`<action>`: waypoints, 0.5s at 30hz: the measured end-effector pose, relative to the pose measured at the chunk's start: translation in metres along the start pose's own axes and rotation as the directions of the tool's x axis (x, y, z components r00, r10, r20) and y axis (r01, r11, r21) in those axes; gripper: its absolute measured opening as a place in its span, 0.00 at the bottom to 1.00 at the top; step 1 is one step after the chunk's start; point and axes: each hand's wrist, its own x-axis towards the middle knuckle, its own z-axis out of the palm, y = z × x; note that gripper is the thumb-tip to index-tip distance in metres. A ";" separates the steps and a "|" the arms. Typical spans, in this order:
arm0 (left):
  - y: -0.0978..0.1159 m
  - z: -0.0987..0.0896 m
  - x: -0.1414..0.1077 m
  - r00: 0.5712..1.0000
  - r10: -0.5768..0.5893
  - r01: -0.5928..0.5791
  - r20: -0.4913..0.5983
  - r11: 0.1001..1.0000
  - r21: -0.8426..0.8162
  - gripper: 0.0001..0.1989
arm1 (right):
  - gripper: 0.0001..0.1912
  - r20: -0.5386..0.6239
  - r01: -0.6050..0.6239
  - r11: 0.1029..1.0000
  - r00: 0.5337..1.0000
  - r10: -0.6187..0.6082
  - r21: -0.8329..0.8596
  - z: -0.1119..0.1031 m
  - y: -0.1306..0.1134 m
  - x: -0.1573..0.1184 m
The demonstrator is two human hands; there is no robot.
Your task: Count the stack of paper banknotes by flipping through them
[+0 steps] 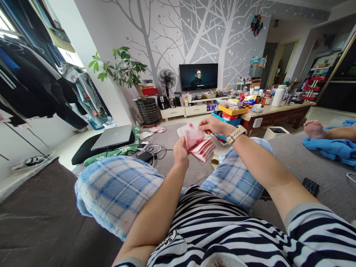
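Note:
My left hand [181,151] is closed around one end of a fanned wad of reddish-pink banknotes [202,149], held above the sofa between my knees. My right hand [213,125], with a beige watch [236,135] on its wrist, pinches the upper edge of a pale pink banknote [194,136]. That note stands up from the wad, its lower part still against it. Behind it shows a whitish piece with a red mark [183,129], perhaps part of a note; I cannot tell. My left fingertips are partly hidden by the notes.
A grey laptop [112,137] lies on a cushion at left, near black chargers [146,156] and tangled white cables. At right are a black keyboard [310,186] and another person's foot [315,129] by a blue cloth [322,146]. A crowded coffee table [294,107] stands beyond.

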 end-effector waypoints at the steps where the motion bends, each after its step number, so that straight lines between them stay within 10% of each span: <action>1: 0.000 0.000 0.000 1.000 0.005 -0.005 0.007 1.000 0.002 0.11 | 0.06 0.012 0.001 1.000 1.000 -0.001 0.003 0.000 0.000 0.000; 7: 0.002 0.000 -0.002 1.000 -0.012 0.012 -0.013 1.000 0.004 0.13 | 0.08 0.059 -0.026 0.999 0.998 0.029 -0.043 -0.002 0.007 0.003; 15: 0.004 0.003 -0.004 0.999 -0.022 0.022 0.043 1.000 -0.002 0.14 | 0.06 -0.219 -0.038 0.984 0.976 -0.001 -0.176 -0.003 0.016 0.012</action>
